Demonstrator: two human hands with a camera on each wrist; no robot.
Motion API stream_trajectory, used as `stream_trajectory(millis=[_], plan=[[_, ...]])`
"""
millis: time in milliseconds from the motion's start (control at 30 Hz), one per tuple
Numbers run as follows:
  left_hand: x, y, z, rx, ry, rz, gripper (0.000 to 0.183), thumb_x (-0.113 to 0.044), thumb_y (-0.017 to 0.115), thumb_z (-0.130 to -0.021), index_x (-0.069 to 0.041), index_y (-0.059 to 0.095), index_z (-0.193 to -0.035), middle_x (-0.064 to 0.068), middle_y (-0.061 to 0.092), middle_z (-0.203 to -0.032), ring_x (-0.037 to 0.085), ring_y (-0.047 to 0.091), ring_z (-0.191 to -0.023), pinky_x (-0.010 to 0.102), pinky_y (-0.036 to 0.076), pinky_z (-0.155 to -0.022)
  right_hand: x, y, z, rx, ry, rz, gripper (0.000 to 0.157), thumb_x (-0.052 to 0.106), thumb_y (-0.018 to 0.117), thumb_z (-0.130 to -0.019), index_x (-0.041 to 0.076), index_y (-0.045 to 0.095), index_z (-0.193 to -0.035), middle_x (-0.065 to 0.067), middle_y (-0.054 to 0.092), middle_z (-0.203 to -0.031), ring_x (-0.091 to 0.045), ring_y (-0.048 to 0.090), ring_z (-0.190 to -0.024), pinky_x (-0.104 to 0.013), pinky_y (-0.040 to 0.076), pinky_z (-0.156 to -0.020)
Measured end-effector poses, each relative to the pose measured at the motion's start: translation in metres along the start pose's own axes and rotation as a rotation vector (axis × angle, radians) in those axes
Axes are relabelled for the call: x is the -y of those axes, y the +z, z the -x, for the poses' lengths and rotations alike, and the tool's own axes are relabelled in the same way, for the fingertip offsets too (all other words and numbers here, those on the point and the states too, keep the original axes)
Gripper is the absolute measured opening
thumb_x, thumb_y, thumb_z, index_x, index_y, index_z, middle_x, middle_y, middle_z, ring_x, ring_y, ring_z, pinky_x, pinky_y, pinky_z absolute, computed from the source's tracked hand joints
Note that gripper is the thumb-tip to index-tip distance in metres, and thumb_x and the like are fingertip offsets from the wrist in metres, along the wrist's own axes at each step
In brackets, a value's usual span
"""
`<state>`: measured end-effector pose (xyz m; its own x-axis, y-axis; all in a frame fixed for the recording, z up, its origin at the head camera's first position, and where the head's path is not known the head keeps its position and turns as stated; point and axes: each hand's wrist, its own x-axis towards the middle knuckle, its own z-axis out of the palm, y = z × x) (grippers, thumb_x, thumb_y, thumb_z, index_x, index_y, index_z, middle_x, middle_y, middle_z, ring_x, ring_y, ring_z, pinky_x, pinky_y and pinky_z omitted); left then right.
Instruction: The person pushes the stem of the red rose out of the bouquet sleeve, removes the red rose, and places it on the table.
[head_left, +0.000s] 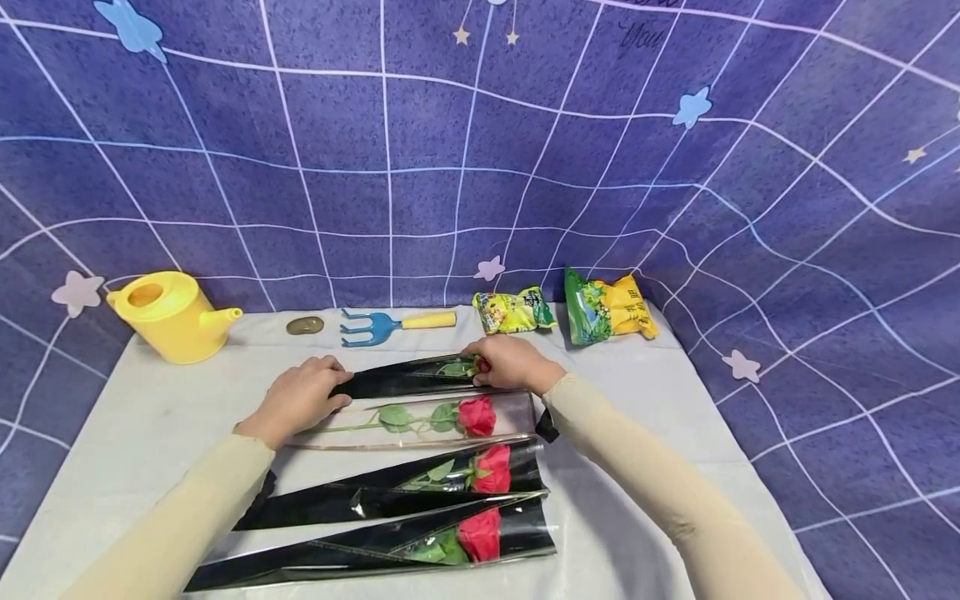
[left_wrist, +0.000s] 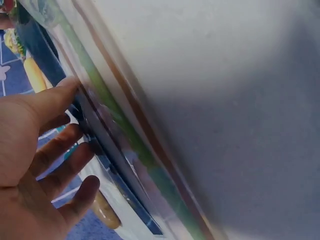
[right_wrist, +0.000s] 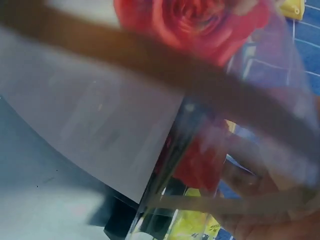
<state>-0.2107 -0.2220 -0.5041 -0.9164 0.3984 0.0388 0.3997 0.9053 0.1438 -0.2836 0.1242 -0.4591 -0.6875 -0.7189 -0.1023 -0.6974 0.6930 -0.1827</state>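
Note:
A rose in a black wrapper [head_left: 408, 377] lies nearest the back of several wrapped roses. My left hand [head_left: 303, 400] holds its narrow end between thumb and fingers; in the left wrist view the left hand [left_wrist: 37, 150] has its thumb and fingertips at the wrapper's edge. My right hand [head_left: 513, 362] grips the wide end and covers part of the red bloom. Just in front lies a rose in a clear wrapper [head_left: 476, 415]. Closer still are two more black-wrapped roses [head_left: 492, 469]. In the right wrist view, clear film and a large bloom [right_wrist: 195, 25] partly hide the right hand [right_wrist: 265, 205].
Along the back stand a yellow watering can [head_left: 176, 321], a brown oval object [head_left: 305, 325], a blue hand fork with a yellow handle [head_left: 382, 327], a small yellow packet [head_left: 513, 311] and a green-and-yellow bag [head_left: 607, 307]. Blue patterned cloth [head_left: 420, 200] rises behind the white-covered table [head_left: 622, 467].

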Motion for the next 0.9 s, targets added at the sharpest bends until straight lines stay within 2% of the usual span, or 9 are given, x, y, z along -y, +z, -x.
stream_trajectory(millis=[67, 133, 267, 367, 467, 567, 667, 800, 900], plan=[[-0.001, 0.0, 0.0, -0.014, 0.015, -0.007, 0.035, -0.029, 0.072, -0.083, -0.01, 0.07, -0.112, 0.005, 0.058, -0.104, 0.028, 0.054, -0.095, 0.048, 0.045, -0.071, -0.001, 0.001, 0.001, 0.011, 0.005, -0.006, 0.046, 0.026, 0.075, -0.08, 0.021, 0.062, -0.123, 0.003, 0.061, -0.084, -0.01, 0.053, -0.074, -0.032, 0.045, -0.066], [-0.001, 0.0, 0.001, -0.041, 0.026, 0.001, 0.029, -0.028, 0.073, -0.082, -0.012, 0.072, -0.107, 0.003, 0.059, -0.099, 0.026, 0.056, -0.091, 0.047, 0.046, -0.069, -0.002, 0.001, 0.001, 0.0, 0.001, -0.001, 0.043, 0.027, 0.075, -0.08, 0.022, 0.063, -0.121, 0.004, 0.064, -0.091, -0.01, 0.054, -0.076, -0.032, 0.046, -0.067], [0.0, -0.002, 0.003, -0.106, 0.033, 0.041, 0.023, -0.026, 0.074, -0.081, -0.015, 0.074, -0.102, 0.0, 0.061, -0.093, 0.023, 0.059, -0.084, 0.046, 0.047, -0.067, -0.002, -0.001, 0.004, -0.054, -0.025, 0.024, 0.038, 0.027, 0.075, -0.079, 0.024, 0.065, -0.117, 0.007, 0.066, -0.102, -0.01, 0.059, -0.084, -0.033, 0.047, -0.069], [0.0, -0.008, 0.007, -0.156, 0.043, 0.061, 0.021, -0.027, 0.075, -0.081, -0.018, 0.075, -0.1, -0.003, 0.063, -0.092, 0.021, 0.06, -0.081, 0.045, 0.047, -0.067, -0.001, -0.007, 0.009, -0.1, -0.041, 0.021, 0.036, 0.027, 0.074, -0.08, 0.023, 0.066, -0.116, 0.007, 0.066, -0.101, -0.01, 0.06, -0.082, -0.033, 0.048, -0.067], [-0.005, -0.022, 0.013, -0.212, 0.053, 0.07, 0.02, -0.028, 0.076, -0.08, -0.019, 0.075, -0.098, -0.005, 0.064, -0.091, 0.019, 0.06, -0.082, 0.043, 0.047, -0.067, 0.002, -0.017, 0.019, -0.163, -0.067, 0.02, 0.034, 0.027, 0.074, -0.081, 0.022, 0.066, -0.114, 0.009, 0.066, -0.097, -0.007, 0.058, -0.077, -0.031, 0.047, -0.066], [-0.014, -0.044, 0.022, -0.267, 0.072, 0.068, 0.02, -0.03, 0.077, -0.078, -0.02, 0.076, -0.095, -0.007, 0.063, -0.091, 0.019, 0.06, -0.084, 0.043, 0.046, -0.069, 0.007, -0.03, 0.032, -0.245, -0.113, 0.045, 0.032, 0.026, 0.074, -0.08, 0.022, 0.067, -0.111, 0.01, 0.065, -0.092, -0.005, 0.055, -0.072, -0.03, 0.046, -0.064], [-0.025, -0.066, 0.035, -0.3, 0.105, 0.061, 0.022, -0.031, 0.077, -0.077, -0.02, 0.075, -0.096, -0.006, 0.064, -0.097, 0.021, 0.059, -0.09, 0.045, 0.044, -0.072, 0.015, -0.041, 0.05, -0.331, -0.17, 0.076, 0.031, 0.026, 0.074, -0.08, 0.021, 0.067, -0.111, 0.009, 0.066, -0.094, -0.005, 0.055, -0.071, -0.031, 0.046, -0.066], [-0.036, -0.088, 0.052, -0.295, 0.115, 0.088, 0.029, -0.033, 0.076, -0.078, -0.019, 0.074, -0.103, -0.001, 0.062, -0.113, 0.026, 0.059, -0.101, 0.048, 0.044, -0.078, 0.026, -0.052, 0.073, -0.424, -0.236, 0.116, 0.032, 0.026, 0.074, -0.081, 0.021, 0.067, -0.111, 0.008, 0.066, -0.099, -0.008, 0.058, -0.079, -0.035, 0.046, -0.074], [-0.039, -0.096, 0.059, -0.269, 0.095, 0.124, 0.033, -0.038, 0.073, -0.08, -0.02, 0.071, -0.108, -0.001, 0.06, -0.119, 0.026, 0.059, -0.104, 0.048, 0.045, -0.079, 0.033, -0.056, 0.083, -0.462, -0.248, 0.144, 0.032, 0.027, 0.073, -0.081, 0.022, 0.067, -0.112, 0.009, 0.065, -0.101, -0.012, 0.058, -0.089, -0.037, 0.045, -0.08]])
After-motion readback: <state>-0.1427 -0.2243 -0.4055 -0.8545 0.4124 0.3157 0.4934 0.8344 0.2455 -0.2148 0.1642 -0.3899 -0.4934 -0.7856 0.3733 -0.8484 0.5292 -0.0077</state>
